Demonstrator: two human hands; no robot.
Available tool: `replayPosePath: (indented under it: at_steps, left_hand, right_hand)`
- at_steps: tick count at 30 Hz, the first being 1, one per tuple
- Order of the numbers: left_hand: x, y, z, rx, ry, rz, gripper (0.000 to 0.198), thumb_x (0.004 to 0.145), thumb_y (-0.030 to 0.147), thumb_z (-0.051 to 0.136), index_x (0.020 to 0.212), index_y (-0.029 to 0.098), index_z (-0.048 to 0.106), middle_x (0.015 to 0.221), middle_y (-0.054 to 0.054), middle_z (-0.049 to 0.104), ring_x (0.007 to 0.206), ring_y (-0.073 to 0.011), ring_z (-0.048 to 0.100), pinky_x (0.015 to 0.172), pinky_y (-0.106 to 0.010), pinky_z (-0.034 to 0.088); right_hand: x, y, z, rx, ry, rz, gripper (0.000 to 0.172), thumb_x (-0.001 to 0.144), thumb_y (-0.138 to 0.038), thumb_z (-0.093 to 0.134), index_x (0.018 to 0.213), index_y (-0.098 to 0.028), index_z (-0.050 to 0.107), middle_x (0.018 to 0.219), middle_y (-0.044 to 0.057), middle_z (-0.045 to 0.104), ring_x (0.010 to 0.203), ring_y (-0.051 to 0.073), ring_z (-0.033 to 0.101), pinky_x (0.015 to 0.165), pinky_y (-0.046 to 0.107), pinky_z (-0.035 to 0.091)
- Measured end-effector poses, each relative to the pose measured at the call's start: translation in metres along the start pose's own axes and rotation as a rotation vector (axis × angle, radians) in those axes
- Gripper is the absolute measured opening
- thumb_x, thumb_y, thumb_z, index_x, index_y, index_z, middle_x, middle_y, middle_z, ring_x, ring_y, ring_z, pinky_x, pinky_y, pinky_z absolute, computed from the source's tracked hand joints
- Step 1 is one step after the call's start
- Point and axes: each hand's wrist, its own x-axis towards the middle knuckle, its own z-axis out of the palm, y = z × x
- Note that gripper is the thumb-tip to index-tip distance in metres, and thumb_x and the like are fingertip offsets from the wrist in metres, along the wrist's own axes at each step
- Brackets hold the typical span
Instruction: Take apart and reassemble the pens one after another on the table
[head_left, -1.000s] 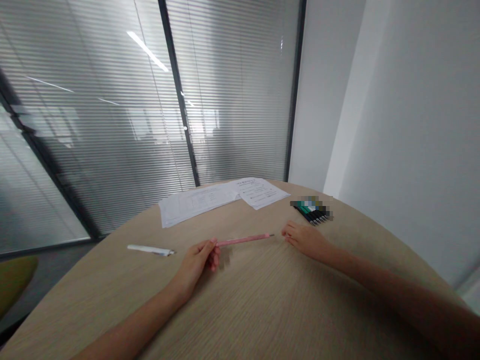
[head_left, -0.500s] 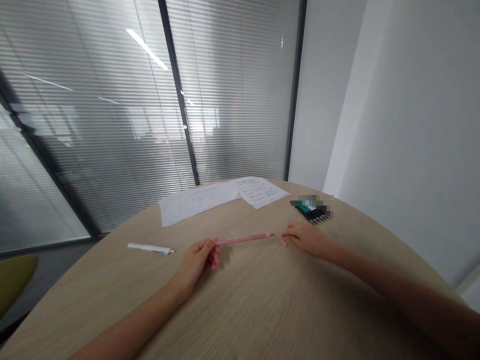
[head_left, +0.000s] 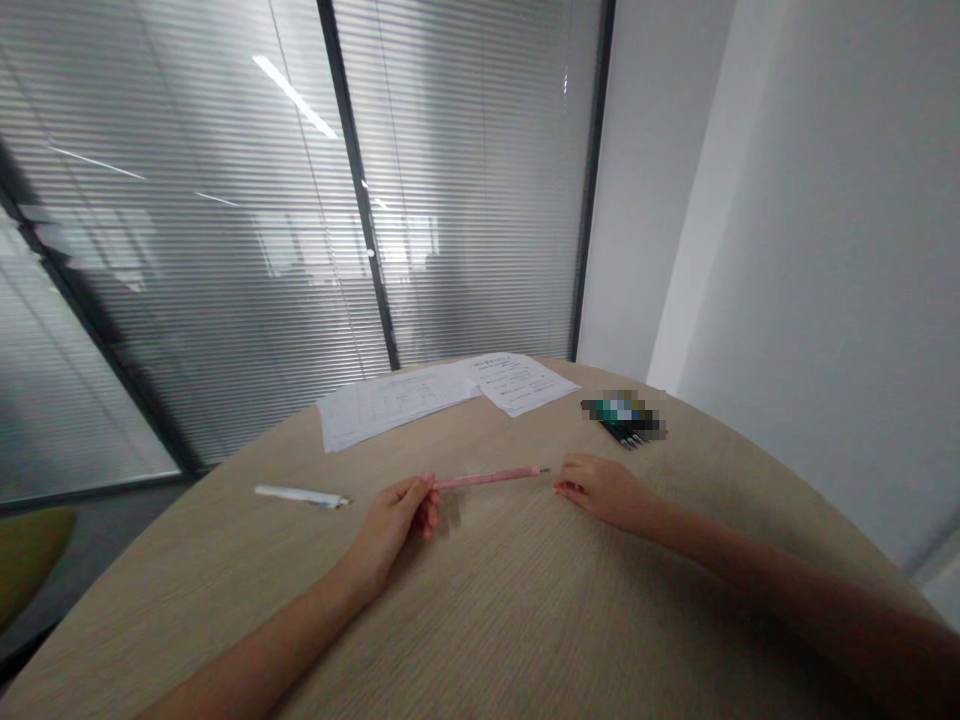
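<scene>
My left hand (head_left: 396,525) pinches one end of a pink pen (head_left: 487,478), which points right, just above the round wooden table (head_left: 480,610). The pen's dark tip ends close to my right hand (head_left: 596,487). That hand rests on the table with its fingers curled loosely together, and I cannot make out anything in them.
A white pen (head_left: 300,496) lies on the table left of my left hand. Printed paper sheets (head_left: 442,393) lie at the far edge. A bundle of dark pens (head_left: 626,420) lies at the back right. Glass partitions with blinds stand behind the table, a white wall at right.
My right hand has slid a little to the left, closer to the pink pen's tip. The left hand and the pen have stayed in place.
</scene>
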Motion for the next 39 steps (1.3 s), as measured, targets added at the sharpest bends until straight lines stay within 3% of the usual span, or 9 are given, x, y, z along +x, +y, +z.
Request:
replayPosePath:
  at_steps: [11,18,31,39]
  left_hand:
    - [0.0,0.002,0.0,-0.002,-0.001,0.002,0.031,0.066,0.044,0.05,0.056,0.014,0.051,0.041,0.003,0.05,0.037,-0.0085,0.042,0.04,-0.02,0.032]
    - [-0.001,0.001,0.001,0.018,0.008,0.0,0.032,0.067,0.045,0.048,0.056,0.014,0.051,0.041,0.003,0.05,0.037,-0.0079,0.042,0.04,-0.02,0.031]
    - [0.0,0.0,0.001,0.076,-0.021,-0.016,0.032,0.066,0.045,0.048,0.055,0.015,0.05,0.04,0.004,0.049,0.036,-0.0082,0.041,0.041,-0.02,0.032]
    - [-0.002,0.002,0.003,0.076,-0.027,-0.032,0.031,0.068,0.043,0.046,0.056,0.016,0.051,0.041,0.004,0.049,0.036,-0.0083,0.041,0.041,-0.02,0.031]
  right_hand:
    - [0.006,0.026,0.006,0.22,0.249,0.35,0.012,0.07,-0.019,0.048,0.078,-0.017,0.057,0.068,0.002,0.062,0.059,0.012,0.055,0.057,0.023,0.04]
    - [0.006,0.039,0.01,0.145,0.213,0.234,0.014,0.072,-0.023,0.049,0.073,-0.015,0.06,0.076,0.005,0.057,0.061,0.012,0.051,0.059,0.024,0.04]
    - [0.007,0.042,0.013,0.172,0.182,0.2,0.016,0.074,-0.023,0.048,0.077,-0.016,0.061,0.078,0.005,0.057,0.061,0.012,0.05,0.06,0.025,0.041]
    - [0.005,0.037,0.012,0.133,0.333,0.153,0.029,0.073,-0.02,0.049,0.101,-0.017,0.053,0.085,0.006,0.054,0.064,0.013,0.051,0.059,0.026,0.042]
